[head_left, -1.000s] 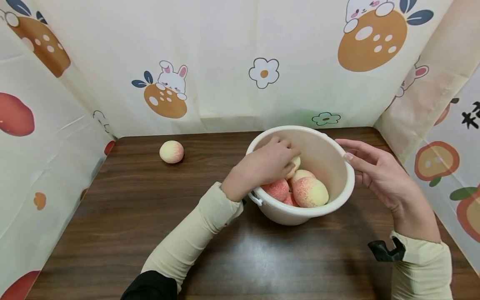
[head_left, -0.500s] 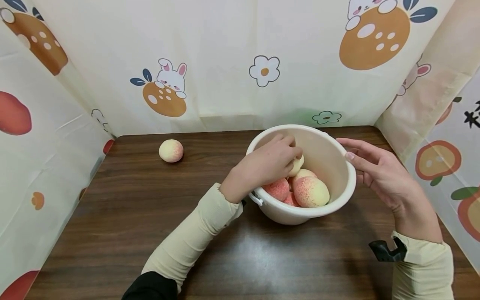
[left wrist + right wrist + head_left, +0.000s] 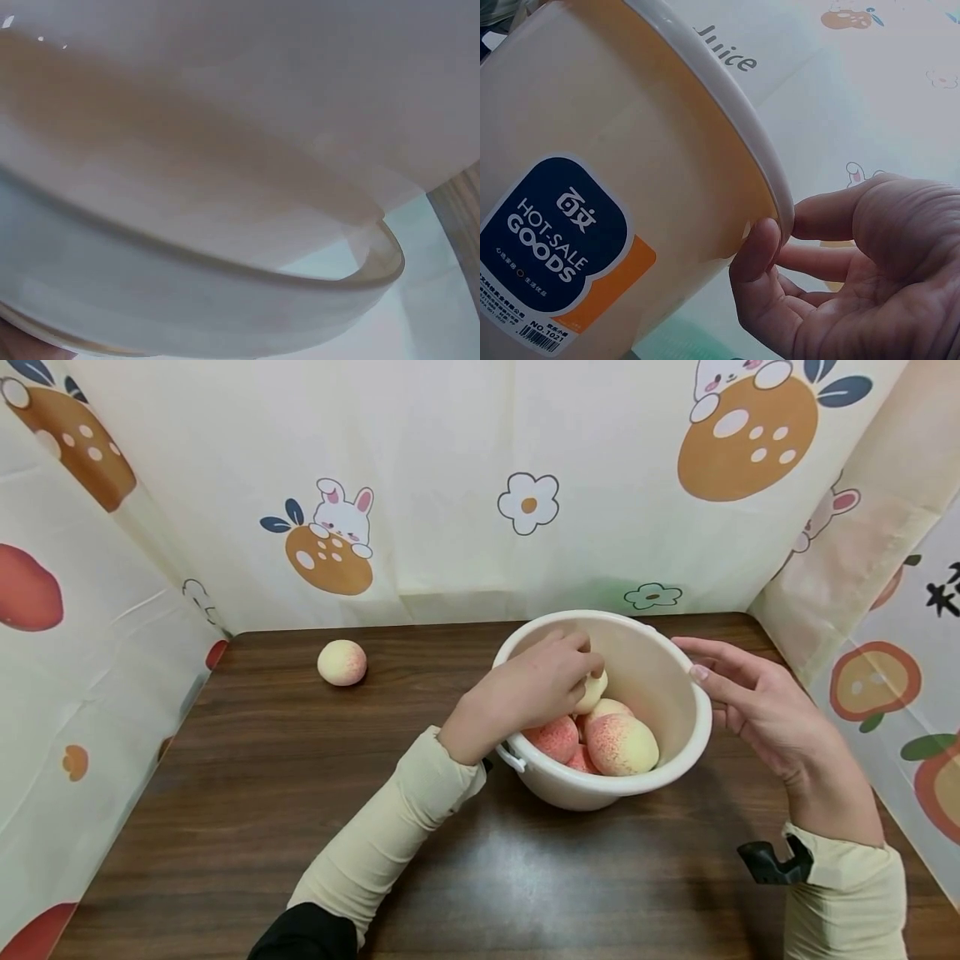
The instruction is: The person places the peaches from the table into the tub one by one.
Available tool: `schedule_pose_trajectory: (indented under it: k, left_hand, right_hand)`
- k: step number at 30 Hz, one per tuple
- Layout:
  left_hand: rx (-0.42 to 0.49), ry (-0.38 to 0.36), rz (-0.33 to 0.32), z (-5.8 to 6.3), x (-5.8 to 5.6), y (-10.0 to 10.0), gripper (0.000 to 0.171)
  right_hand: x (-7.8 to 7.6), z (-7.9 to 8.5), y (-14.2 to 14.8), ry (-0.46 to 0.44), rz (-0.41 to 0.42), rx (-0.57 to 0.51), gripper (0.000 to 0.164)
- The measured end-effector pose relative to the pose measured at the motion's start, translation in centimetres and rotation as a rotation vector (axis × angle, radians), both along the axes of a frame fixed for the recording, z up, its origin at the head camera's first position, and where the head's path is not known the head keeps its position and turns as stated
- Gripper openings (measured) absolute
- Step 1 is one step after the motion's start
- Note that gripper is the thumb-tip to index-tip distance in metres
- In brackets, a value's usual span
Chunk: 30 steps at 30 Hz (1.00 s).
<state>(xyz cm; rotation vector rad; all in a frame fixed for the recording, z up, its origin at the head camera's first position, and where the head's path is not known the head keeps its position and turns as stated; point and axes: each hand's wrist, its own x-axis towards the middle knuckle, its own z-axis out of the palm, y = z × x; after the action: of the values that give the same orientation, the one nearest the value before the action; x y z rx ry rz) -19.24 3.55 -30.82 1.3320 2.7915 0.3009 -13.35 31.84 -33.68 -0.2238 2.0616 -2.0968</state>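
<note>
A white plastic bucket [image 3: 697,735] stands right of centre on the brown table, several pink-and-yellow peaches [image 3: 622,745] inside it. My left hand [image 3: 525,689] reaches over the left rim and grips a pale yellow peach [image 3: 595,692], mostly covered by the fingers. At the right side, the bucket's rim is pinched between thumb and fingers of my right hand [image 3: 768,714], which the right wrist view also shows beside a blue label [image 3: 559,232]. The bucket's wall and rim [image 3: 225,300] fill most of the left wrist view, hiding the left hand's grip.
One more peach [image 3: 342,662] lies by itself at the back left of the table [image 3: 247,827]. A printed cloth [image 3: 450,485] hangs behind and at both sides of the table. The bucket's handle joint [image 3: 513,760] sits below my left wrist.
The peach under my left hand has shifted slightly to the right inside the bucket during the last second. My right hand stays at the rim.
</note>
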Motion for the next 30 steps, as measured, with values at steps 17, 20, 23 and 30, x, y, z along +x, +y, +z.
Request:
schedule_pose_trajectory:
  k: [17, 20, 23, 30]
  left_hand:
    - [0.347, 0.169, 0.096, 0.7, 0.8, -1.2, 0.027]
    - [0.405, 0.215, 0.108, 0.5, 0.8, -1.9, 0.026]
    - [0.436, 0.228, 0.127, 0.2, 0.7, -2.7, 0.025]
    - [0.5, 0.248, 0.174, -0.3, 0.4, -4.6, 0.024]
  right_hand:
    - [0.0, -0.1, 0.0, -0.008, -0.011, 0.025, 0.042]
    - [-0.1, 0.0, 0.0, -0.009, -0.008, 0.021, 0.042]
    - [-0.1, 0.0, 0.0, -0.007, -0.004, 0.01, 0.042]
    - [-0.1, 0.0, -0.1, 0.002, 0.0, -0.009, 0.041]
